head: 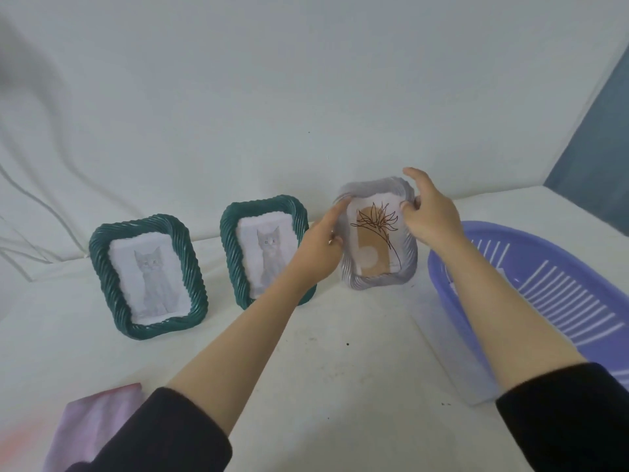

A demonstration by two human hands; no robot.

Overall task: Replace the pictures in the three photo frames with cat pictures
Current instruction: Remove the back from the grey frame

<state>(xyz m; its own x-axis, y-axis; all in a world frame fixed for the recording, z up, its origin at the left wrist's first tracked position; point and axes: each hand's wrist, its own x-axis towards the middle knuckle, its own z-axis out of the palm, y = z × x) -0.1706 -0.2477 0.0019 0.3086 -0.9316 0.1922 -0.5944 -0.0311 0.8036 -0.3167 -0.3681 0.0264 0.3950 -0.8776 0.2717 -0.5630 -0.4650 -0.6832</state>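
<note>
Two down, one to go: from my remote seat I watch both hands close on the grey frame (379, 233), the last of three standing on the white table (340, 352) and the only one showing a line-drawn flower rather than a cat. Left of the grey frame stands a green frame (265, 248) with a grey cat picture, and further left again a second green frame (148, 275) with the same kind of cat, so I judge two swaps done and the third just beginning.

The left hand (316, 253) meets the grey frame's left edge, forefinger laid up along the rim; the right hand (427, 212) curls over its upper right corner, fingers half bent. Whether either has a firm hold or only touches, I cannot tell from this angle.

Just right of the grey frame sits a purple basket (544, 287), its rim close, so room is tight there. Toward me from the grey frame the table is bare. A pink cloth (92, 427) lies well apart, near left.
</note>
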